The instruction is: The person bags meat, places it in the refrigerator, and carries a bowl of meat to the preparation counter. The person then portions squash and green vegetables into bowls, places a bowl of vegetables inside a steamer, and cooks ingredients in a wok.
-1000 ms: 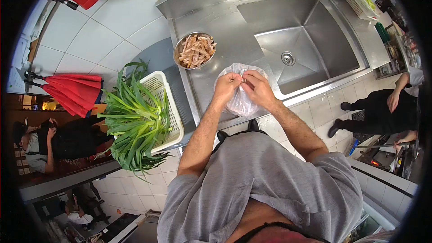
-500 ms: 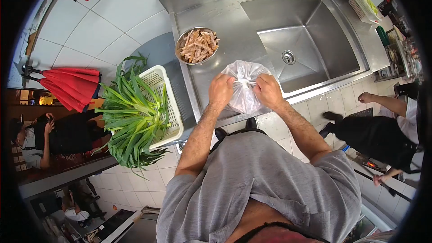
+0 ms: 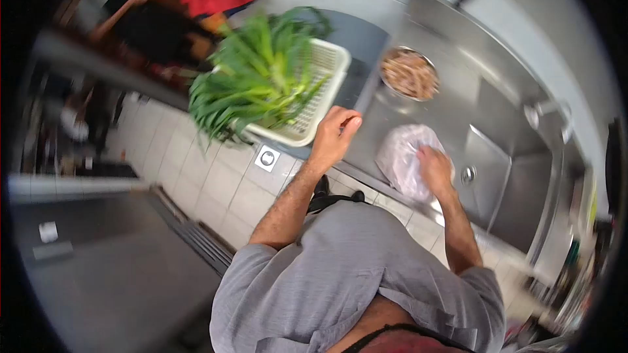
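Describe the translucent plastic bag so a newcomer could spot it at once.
Start at the grey steel sink unit, right of centre. On its flat side, below the round metal bowl of brownish strips, is the bag, the person's right hand on it. Unlike the open bowl, it is whitish and translucent.

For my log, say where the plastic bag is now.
In the head view, right of centre, the plastic bag sits on the steel counter beside the sink, nearer the wearer than the metal bowl, the right hand at it.

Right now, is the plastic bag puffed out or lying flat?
Puffed out: the plastic bag bulges roundly beneath the right hand; what fills it is unclear.
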